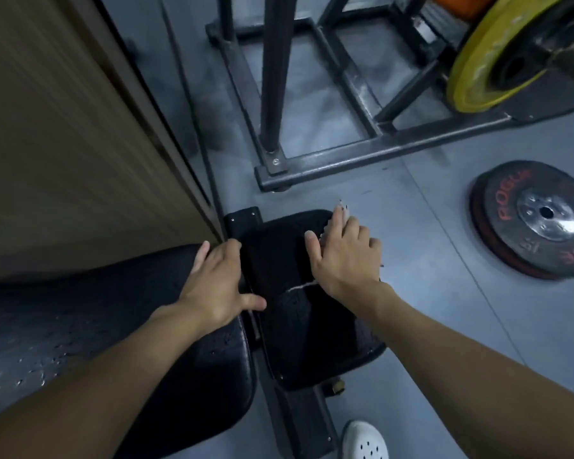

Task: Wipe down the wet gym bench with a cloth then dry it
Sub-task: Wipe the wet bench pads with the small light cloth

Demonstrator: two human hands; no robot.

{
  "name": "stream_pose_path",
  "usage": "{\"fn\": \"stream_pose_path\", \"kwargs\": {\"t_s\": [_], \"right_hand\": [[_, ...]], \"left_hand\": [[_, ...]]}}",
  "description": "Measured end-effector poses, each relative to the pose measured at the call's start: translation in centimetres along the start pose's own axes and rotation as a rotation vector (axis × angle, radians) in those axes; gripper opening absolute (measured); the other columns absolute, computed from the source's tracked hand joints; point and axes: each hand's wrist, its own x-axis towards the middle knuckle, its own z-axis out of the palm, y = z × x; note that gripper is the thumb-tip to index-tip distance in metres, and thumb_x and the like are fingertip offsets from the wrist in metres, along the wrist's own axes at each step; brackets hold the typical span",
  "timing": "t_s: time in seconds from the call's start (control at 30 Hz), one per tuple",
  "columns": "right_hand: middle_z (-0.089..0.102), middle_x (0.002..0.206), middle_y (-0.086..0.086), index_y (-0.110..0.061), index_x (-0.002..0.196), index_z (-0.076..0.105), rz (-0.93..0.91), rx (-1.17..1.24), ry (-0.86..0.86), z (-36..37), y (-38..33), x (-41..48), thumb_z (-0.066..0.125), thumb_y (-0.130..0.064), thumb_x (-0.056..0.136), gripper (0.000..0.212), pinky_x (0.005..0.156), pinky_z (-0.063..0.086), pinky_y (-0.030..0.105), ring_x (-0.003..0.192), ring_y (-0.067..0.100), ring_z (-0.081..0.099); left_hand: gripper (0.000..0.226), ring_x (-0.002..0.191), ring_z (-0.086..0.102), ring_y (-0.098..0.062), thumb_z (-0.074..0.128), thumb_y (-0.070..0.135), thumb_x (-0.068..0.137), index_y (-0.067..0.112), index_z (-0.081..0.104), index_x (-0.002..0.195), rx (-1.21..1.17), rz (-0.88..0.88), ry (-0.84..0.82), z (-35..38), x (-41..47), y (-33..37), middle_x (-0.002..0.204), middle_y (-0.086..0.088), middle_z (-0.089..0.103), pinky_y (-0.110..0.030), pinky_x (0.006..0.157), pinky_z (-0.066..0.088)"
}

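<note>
A black padded gym bench fills the lower left. Its long back pad (pixel 90 329) carries water droplets, and its smaller seat pad (pixel 292 329) lies to the right. My left hand (pixel 217 284) rests with spread fingers on the right end of the back pad, beside the gap between the pads. My right hand (pixel 343 255) presses flat on the far right part of the seat pad. Under that palm lies a pale cloth (pixel 343 210), of which only an edge shows past the fingers.
A brown wall panel (pixel 63 134) stands close on the left. A black steel rack base (pixel 315 160) and a yellow weight plate (pixel 497 58) are ahead. A black and red plate (pixel 537 220) lies on the grey floor at right. A white shoe (pixel 365 440) is below.
</note>
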Motion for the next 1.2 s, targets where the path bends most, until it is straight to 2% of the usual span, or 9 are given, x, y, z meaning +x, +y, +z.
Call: {"fn": "stream_pose_path", "kwargs": {"t_s": [0.1, 0.2, 0.37, 0.5, 0.6, 0.7, 0.83, 1.0, 1.2], "right_hand": [[0.049, 0.14, 0.015, -0.008, 0.155, 0.02, -0.146, -0.025, -0.041, -0.3, -0.6, 2.4, 0.009, -0.061, 0.094, 0.082, 0.093, 0.038, 0.049, 0.12, 0.034, 0.049], [0.058, 0.131, 0.012, -0.009, 0.15, 0.036, -0.318, -0.058, -0.028, -0.3, -1.4, 3.9, 0.008, -0.058, 0.094, 0.08, 0.094, 0.037, 0.049, 0.116, 0.035, 0.052], [0.06, 0.127, 0.01, -0.011, 0.142, 0.044, -0.584, -0.106, -0.057, -0.2, -5.2, 3.3, 0.002, -0.053, 0.094, 0.077, 0.102, 0.03, 0.05, 0.117, 0.033, 0.051], [0.055, 0.136, 0.007, -0.013, 0.149, 0.034, -0.718, -0.132, -0.095, -0.3, -6.8, 2.5, -0.005, -0.048, 0.091, 0.079, 0.106, 0.028, 0.047, 0.124, 0.03, 0.048], [0.053, 0.138, 0.004, -0.02, 0.155, 0.022, -0.841, -0.107, -0.11, -0.1, -6.8, 2.7, 0.007, -0.043, 0.094, 0.067, 0.112, 0.026, 0.046, 0.129, 0.027, 0.044], [0.046, 0.149, 0.004, -0.017, 0.158, 0.012, -0.919, -0.071, -0.153, -0.2, -7.3, 2.3, 0.023, -0.037, 0.098, 0.064, 0.12, 0.014, 0.044, 0.144, 0.024, 0.03], [0.037, 0.156, 0.001, -0.015, 0.155, 0.025, -1.026, -0.111, -0.156, -0.2, -7.2, 0.0, 0.034, -0.039, 0.097, 0.063, 0.122, -0.002, 0.042, 0.152, 0.02, 0.009], [0.02, 0.164, 0.004, -0.015, 0.148, 0.043, -0.954, -0.026, -0.14, 0.3, -5.9, -2.5, 0.032, -0.045, 0.091, 0.065, 0.123, -0.006, 0.041, 0.153, 0.022, 0.001], [0.049, 0.147, 0.01, -0.004, 0.127, 0.062, -1.004, 0.076, -0.071, 1.2, -4.3, -6.3, 0.042, -0.03, 0.095, 0.046, 0.123, 0.007, 0.044, 0.149, 0.029, 0.023]], "left_hand": [[0.11, 0.149, 0.003, -0.014, 0.084, 0.051, 0.064, 0.013, 0.022, 0.146, -0.019, -0.041, 0.052, 0.5, 0.2, -0.1, 0.157, -0.002, 0.02, -0.034, 0.121, -0.008], [0.119, 0.149, -0.014, -0.017, 0.086, 0.052, 0.059, 0.015, 0.018, 0.15, -0.047, -0.131, 0.099, 0.9, -0.1, -0.1, 0.162, 0.001, -0.001, -0.035, 0.122, -0.004], [0.127, 0.149, -0.017, -0.015, 0.085, 0.05, 0.064, 0.009, 0.006, 0.155, -0.09, -0.26, 0.197, 1.4, -1.6, 0.9, 0.163, 0.001, -0.011, -0.031, 0.121, -0.004], [0.135, 0.149, -0.016, -0.015, 0.087, 0.046, 0.063, 0.007, -0.004, 0.154, -0.167, -0.336, 0.248, 1.7, -2.3, 1.2, 0.163, -0.003, -0.013, -0.03, 0.121, -0.001], [0.137, 0.149, -0.015, -0.015, 0.089, 0.043, 0.062, 0.005, -0.005, 0.154, -0.224, -0.359, 0.264, 1.6, -2.7, 1.4, 0.163, -0.004, -0.012, -0.029, 0.121, -0.001], [0.137, 0.149, -0.011, -0.013, 0.091, 0.04, 0.061, 0.007, -0.004, 0.154, -0.297, -0.366, 0.265, 1.6, -3.0, 1.4, 0.163, -0.001, -0.011, -0.028, 0.121, 0.001], [0.125, 0.15, 0.001, -0.014, 0.089, 0.024, 0.069, 0.008, -0.001, 0.155, -0.377, -0.35, 0.228, 1.7, -3.8, 0.8, 0.163, 0.004, -0.007, -0.031, 0.122, 0.012], [0.1, 0.149, 0.01, -0.013, 0.074, 0.004, 0.081, 0.01, 0.007, 0.155, -0.371, -0.309, 0.177, 1.9, -5.4, 0.2, 0.162, 0.005, -0.002, -0.025, 0.12, 0.014], [0.081, 0.149, 0.011, -0.016, 0.052, -0.011, 0.083, 0.004, 0.014, 0.154, -0.38, -0.271, 0.164, 2.6, -6.7, 1.5, 0.162, -0.002, 0.001, -0.027, 0.12, 0.015]]}}
